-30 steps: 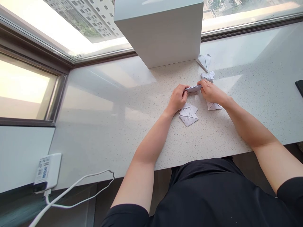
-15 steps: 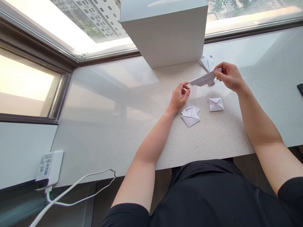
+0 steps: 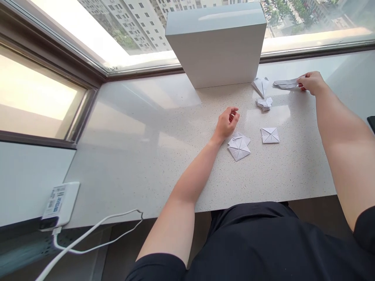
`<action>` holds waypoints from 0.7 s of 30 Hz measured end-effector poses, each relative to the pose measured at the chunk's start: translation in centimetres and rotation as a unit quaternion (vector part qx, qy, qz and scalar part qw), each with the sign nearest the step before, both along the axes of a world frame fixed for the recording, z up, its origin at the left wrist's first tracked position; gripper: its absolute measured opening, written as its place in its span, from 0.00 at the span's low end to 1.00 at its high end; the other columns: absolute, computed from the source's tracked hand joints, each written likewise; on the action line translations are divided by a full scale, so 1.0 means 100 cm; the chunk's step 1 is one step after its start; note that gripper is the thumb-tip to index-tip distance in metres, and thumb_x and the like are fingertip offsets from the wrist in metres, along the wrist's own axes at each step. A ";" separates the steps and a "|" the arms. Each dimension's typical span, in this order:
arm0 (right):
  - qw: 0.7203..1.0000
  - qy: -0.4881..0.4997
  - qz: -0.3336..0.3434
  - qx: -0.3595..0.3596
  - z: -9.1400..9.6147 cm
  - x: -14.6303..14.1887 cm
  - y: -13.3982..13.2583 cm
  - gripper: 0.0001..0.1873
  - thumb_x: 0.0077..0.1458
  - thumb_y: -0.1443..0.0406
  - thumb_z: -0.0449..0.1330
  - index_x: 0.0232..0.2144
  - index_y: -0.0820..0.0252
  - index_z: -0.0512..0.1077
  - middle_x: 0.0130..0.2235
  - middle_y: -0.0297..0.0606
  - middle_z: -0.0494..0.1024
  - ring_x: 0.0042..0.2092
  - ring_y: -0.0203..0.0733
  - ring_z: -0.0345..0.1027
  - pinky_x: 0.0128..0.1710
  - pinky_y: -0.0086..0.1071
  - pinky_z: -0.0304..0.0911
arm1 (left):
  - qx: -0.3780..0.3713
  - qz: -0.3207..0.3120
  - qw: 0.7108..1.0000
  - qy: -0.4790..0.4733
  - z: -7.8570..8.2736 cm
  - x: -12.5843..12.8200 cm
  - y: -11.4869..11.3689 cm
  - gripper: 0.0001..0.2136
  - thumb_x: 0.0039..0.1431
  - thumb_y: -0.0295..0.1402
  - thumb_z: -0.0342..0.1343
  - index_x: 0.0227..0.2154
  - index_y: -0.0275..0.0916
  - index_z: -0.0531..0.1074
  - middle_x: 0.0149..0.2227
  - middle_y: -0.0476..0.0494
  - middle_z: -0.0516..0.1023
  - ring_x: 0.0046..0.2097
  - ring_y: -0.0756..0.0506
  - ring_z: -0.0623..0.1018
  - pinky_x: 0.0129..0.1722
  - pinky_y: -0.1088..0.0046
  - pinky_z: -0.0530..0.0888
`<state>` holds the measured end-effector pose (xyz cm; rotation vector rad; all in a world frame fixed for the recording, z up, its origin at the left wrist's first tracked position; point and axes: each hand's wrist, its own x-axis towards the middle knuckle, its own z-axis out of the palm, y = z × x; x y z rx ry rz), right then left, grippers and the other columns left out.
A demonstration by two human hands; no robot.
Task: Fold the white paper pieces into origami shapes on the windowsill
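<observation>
So what does the head camera show right now?

Paper folding, by the look of it. The right hand (image 3: 313,82) is out at the far right of the worktop (image 3: 140,175), its fingers (image 3: 301,86) on the end of a narrow folded paper strip (image 3: 285,83).

Gripping it?

Can't tell. The fingertips sit on the strip's end and the thumb is hidden, so it could be a light pinch or just a press. The left hand (image 3: 227,123) is plainer: fingers loosely curled, half open, holding nothing, just beyond some overlapping paper squares (image 3: 238,150).

Any other pieces?

A creased white paper square (image 3: 270,135) lies alone to the right. A pointed paper fold (image 3: 260,86) and a small crumpled paper fold (image 3: 264,104) sit towards the far edge, beside a white box (image 3: 216,47). The worktop is speckled stone; the paper is thin and sharply creased.

And what does the next move call for?

My guess is that the strip is mid-fold, so it wants pressing flat along its crease — firmly, since narrow folded paper tends to spring back.
</observation>
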<state>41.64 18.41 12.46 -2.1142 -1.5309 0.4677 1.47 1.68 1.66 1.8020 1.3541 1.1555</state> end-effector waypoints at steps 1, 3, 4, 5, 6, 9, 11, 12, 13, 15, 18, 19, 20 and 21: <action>1.000 0.022 -0.017 -0.014 0.000 -0.002 0.000 0.07 0.82 0.74 0.69 0.50 0.82 0.84 0.44 0.59 0.89 0.31 0.24 0.66 0.40 0.41 0.66 | -0.002 0.001 1.000 0.001 0.001 0.000 0.000 0.17 0.89 0.50 0.61 0.61 0.42 0.82 0.50 0.36 0.90 0.43 0.43 0.85 0.46 0.62 0.84; 0.998 0.044 -0.042 -0.027 0.001 -0.005 -0.001 0.10 0.81 0.76 0.68 0.56 0.85 0.86 0.49 0.61 0.89 0.33 0.24 0.64 0.43 0.43 0.67 | -0.003 0.003 1.000 0.003 0.002 0.001 -0.002 0.16 0.89 0.49 0.61 0.61 0.42 0.82 0.50 0.36 0.90 0.43 0.42 0.85 0.47 0.62 0.84; 0.998 0.033 -0.046 -0.018 0.002 -0.007 -0.003 0.11 0.80 0.76 0.69 0.57 0.85 0.87 0.50 0.61 0.89 0.34 0.25 0.63 0.44 0.44 0.66 | -0.004 0.002 1.000 0.003 0.003 0.001 -0.002 0.16 0.89 0.48 0.60 0.61 0.42 0.82 0.51 0.35 0.90 0.44 0.42 0.85 0.47 0.62 0.85; 0.999 0.019 -0.045 -0.013 0.004 -0.009 -0.004 0.12 0.79 0.76 0.69 0.58 0.84 0.88 0.50 0.60 0.89 0.35 0.26 0.63 0.44 0.45 0.66 | -0.003 0.000 1.000 0.002 0.003 0.001 -0.003 0.16 0.89 0.48 0.60 0.61 0.42 0.82 0.51 0.35 0.90 0.44 0.42 0.85 0.48 0.62 0.85; 0.999 0.006 -0.044 -0.010 0.005 -0.011 -0.006 0.12 0.79 0.76 0.69 0.58 0.84 0.89 0.50 0.58 0.89 0.36 0.27 0.63 0.45 0.45 0.66 | -0.003 -0.002 1.000 0.001 0.003 0.000 -0.003 0.16 0.89 0.48 0.60 0.61 0.42 0.82 0.52 0.35 0.90 0.45 0.42 0.85 0.48 0.62 0.85; 0.999 -0.022 -0.049 -0.010 0.006 -0.017 -0.006 0.13 0.80 0.77 0.68 0.59 0.84 0.87 0.53 0.56 0.88 0.41 0.29 0.67 0.47 0.44 0.64 | -0.003 -0.003 1.000 0.002 0.003 -0.001 -0.004 0.17 0.89 0.50 0.60 0.61 0.43 0.82 0.52 0.35 0.90 0.45 0.42 0.85 0.48 0.62 0.85; 0.997 -0.036 -0.063 -0.004 0.003 -0.019 -0.003 0.16 0.78 0.77 0.72 0.62 0.86 0.84 0.59 0.60 0.87 0.49 0.33 0.72 0.51 0.42 0.65 | -0.001 -0.004 1.000 0.003 0.002 -0.002 -0.004 0.18 0.89 0.51 0.60 0.61 0.43 0.82 0.51 0.35 0.90 0.45 0.42 0.85 0.48 0.62 0.85; 0.997 -0.043 -0.069 0.002 0.001 -0.018 -0.001 0.19 0.77 0.76 0.74 0.64 0.86 0.82 0.62 0.63 0.85 0.54 0.36 0.74 0.54 0.41 0.65 | 0.000 -0.004 1.000 0.004 0.002 -0.002 -0.004 0.18 0.89 0.51 0.60 0.61 0.43 0.82 0.51 0.35 0.89 0.45 0.42 0.85 0.48 0.61 0.85; 0.996 -0.048 -0.073 0.009 -0.002 -0.018 0.002 0.21 0.76 0.76 0.76 0.65 0.85 0.80 0.64 0.66 0.83 0.59 0.39 0.74 0.57 0.41 0.65 | 0.000 -0.004 1.000 0.004 0.001 -0.002 -0.004 0.18 0.89 0.52 0.59 0.61 0.43 0.82 0.51 0.35 0.89 0.45 0.42 0.85 0.48 0.61 0.85; 0.995 -0.034 -0.090 0.035 -0.009 -0.015 0.006 0.20 0.76 0.77 0.75 0.65 0.80 0.79 0.65 0.68 0.82 0.61 0.43 0.74 0.60 0.41 0.65 | -0.001 -0.003 1.000 0.004 0.000 -0.002 -0.003 0.18 0.89 0.53 0.59 0.60 0.44 0.82 0.51 0.35 0.89 0.45 0.42 0.85 0.48 0.61 0.85; 0.978 0.059 -0.177 0.099 -0.022 -0.015 0.005 0.14 0.78 0.82 0.65 0.57 0.65 0.77 0.59 0.61 0.83 0.52 0.43 0.75 0.56 0.41 0.66 | 0.000 -0.003 1.000 -0.004 0.000 -0.002 -0.002 0.18 0.89 0.52 0.60 0.60 0.44 0.82 0.51 0.35 0.90 0.45 0.42 0.85 0.48 0.61 0.85; 0.967 0.091 -0.205 0.124 -0.026 -0.017 0.000 0.16 0.78 0.84 0.60 0.53 0.60 0.75 0.57 0.58 0.83 0.49 0.43 0.74 0.55 0.41 0.66 | 0.001 -0.004 1.000 -0.008 0.001 -0.002 -0.002 0.17 0.89 0.51 0.60 0.60 0.44 0.82 0.51 0.35 0.90 0.44 0.42 0.85 0.48 0.61 0.85; 0.957 0.118 -0.222 0.147 -0.031 -0.018 -0.008 0.19 0.78 0.84 0.56 0.49 0.55 0.73 0.55 0.55 0.82 0.48 0.44 0.73 0.55 0.42 0.66 | 0.001 -0.004 1.000 -0.010 0.001 -0.002 -0.002 0.17 0.88 0.51 0.60 0.59 0.43 0.83 0.51 0.35 0.90 0.44 0.42 0.85 0.48 0.61 0.85; 0.952 0.138 -0.217 0.166 -0.036 -0.020 -0.019 0.22 0.76 0.85 0.54 0.45 0.51 0.70 0.53 0.52 0.81 0.47 0.45 0.72 0.55 0.43 0.66 | 0.000 -0.004 1.000 -0.010 0.001 -0.002 -0.002 0.17 0.88 0.51 0.61 0.59 0.43 0.83 0.51 0.35 0.90 0.44 0.42 0.85 0.48 0.61 0.85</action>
